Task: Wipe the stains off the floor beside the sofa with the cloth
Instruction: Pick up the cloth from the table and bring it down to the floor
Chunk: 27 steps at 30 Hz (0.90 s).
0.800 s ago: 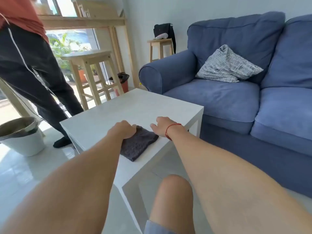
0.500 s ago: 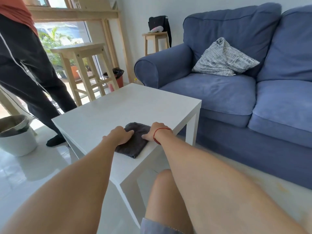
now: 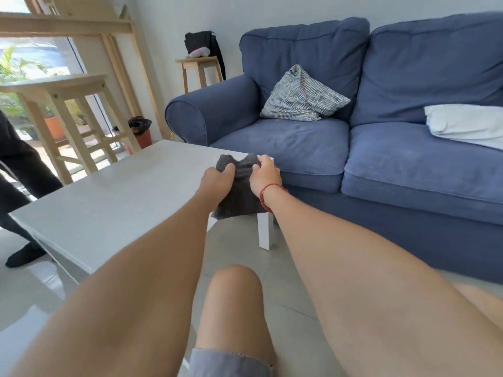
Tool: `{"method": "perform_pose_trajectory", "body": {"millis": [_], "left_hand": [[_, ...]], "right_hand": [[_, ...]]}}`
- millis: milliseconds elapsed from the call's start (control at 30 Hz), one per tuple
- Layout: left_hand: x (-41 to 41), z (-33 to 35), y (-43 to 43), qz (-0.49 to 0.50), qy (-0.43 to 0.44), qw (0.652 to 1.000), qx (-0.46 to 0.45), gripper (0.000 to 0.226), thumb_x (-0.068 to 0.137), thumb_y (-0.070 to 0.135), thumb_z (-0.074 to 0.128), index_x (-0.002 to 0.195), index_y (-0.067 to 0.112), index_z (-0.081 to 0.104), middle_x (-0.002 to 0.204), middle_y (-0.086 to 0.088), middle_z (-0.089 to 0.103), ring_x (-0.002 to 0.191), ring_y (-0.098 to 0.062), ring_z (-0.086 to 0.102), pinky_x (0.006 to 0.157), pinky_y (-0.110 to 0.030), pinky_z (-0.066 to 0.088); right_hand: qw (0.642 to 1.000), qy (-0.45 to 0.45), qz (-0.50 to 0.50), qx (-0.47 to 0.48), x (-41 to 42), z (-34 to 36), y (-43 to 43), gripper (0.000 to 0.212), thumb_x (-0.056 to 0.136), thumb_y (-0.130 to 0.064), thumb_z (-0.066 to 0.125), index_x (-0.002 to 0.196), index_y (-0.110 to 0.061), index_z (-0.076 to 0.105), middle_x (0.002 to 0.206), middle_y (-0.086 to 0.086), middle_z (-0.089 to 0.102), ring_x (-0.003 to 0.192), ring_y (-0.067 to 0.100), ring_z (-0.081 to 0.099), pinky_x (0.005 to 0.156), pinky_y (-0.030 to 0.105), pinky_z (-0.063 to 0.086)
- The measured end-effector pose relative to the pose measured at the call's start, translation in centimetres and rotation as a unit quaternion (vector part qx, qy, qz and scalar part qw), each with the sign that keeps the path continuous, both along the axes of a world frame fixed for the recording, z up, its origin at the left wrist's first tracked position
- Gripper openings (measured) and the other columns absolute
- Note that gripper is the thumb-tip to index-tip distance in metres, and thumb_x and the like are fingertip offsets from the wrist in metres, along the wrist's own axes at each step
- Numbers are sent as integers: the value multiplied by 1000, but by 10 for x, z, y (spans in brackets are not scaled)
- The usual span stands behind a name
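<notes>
A dark grey cloth (image 3: 239,194) hangs in the air over the right corner of the white low table (image 3: 109,202). My left hand (image 3: 217,180) grips its upper left edge and my right hand (image 3: 265,175), with a red string on the wrist, grips its upper right edge. The blue sofa (image 3: 353,148) stands just behind the cloth. Pale floor tiles (image 3: 236,240) run between the table leg and the sofa base; I cannot make out any stain on them from here.
A striped cushion (image 3: 302,96) and a white pillow (image 3: 468,123) lie on the sofa. Wooden stools (image 3: 62,104) stand at the left by the window, another stool (image 3: 200,69) behind the sofa arm. A person's dark-trousered leg (image 3: 16,186) stands at the left edge. My knee (image 3: 234,303) is below.
Both hands have closed on the cloth and lifted it off the table top, carrying it toward the table's right corner. The view has swung right along the sofa.
</notes>
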State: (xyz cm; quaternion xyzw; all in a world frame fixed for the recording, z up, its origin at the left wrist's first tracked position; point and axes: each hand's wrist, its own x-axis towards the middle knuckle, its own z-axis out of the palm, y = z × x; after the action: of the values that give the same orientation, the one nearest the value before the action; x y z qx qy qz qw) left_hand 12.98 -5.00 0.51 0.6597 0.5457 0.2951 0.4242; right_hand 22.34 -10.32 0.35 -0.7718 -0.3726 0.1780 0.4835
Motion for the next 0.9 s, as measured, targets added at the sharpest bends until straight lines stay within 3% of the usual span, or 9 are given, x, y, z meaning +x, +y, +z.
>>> {"method": "perform_pose_trajectory", "body": {"millis": [133,300,467,600,700,900], "left_hand": [[60,-4,-25,-48,-42,998,23,41,88,28,53,118,0,56,107,-13,61,106,-32,59,80,-31,44],[132,-30,-60,-137,-27,990,5,15,89,19,56,93,6,62,93,-10,62,89,-26,57,73,-27,42],[174,-73,-66,-171,-1,983,-64,24,87,20,61,102,2,66,96,-11,65,95,-29,63,87,-37,52],[198,-116,-69,-184,16,973,-136,27,93,27,57,113,10,60,100,-4,58,86,-20,54,79,-29,42],[213,-155,-68,-185,22,972,-145,37,94,35,53,121,9,60,108,-5,59,98,-23,54,85,-29,42],[240,-235,-54,-188,49,964,-183,31,93,32,49,111,9,57,110,-9,59,96,-23,54,83,-36,44]], "right_hand": [[998,-33,-59,13,49,-4,-40,33,100,-19,34,131,-20,46,125,23,53,114,40,51,93,37,41],[988,-45,-146,-8,112,-28,-85,33,101,-17,32,130,-17,46,124,21,54,113,40,51,91,38,41],[984,-11,-174,-42,150,-72,-105,31,101,-18,31,129,-15,45,124,22,53,112,41,51,91,40,41],[977,23,-199,-78,170,-123,-107,29,101,-18,31,125,-11,46,123,21,55,111,41,52,88,39,41],[971,40,-216,-100,183,-161,-105,28,101,-17,30,124,-11,46,121,21,56,109,41,53,85,38,41],[959,57,-226,-159,212,-238,-95,26,101,-18,31,119,-12,49,118,20,59,107,40,55,80,36,41]]}}
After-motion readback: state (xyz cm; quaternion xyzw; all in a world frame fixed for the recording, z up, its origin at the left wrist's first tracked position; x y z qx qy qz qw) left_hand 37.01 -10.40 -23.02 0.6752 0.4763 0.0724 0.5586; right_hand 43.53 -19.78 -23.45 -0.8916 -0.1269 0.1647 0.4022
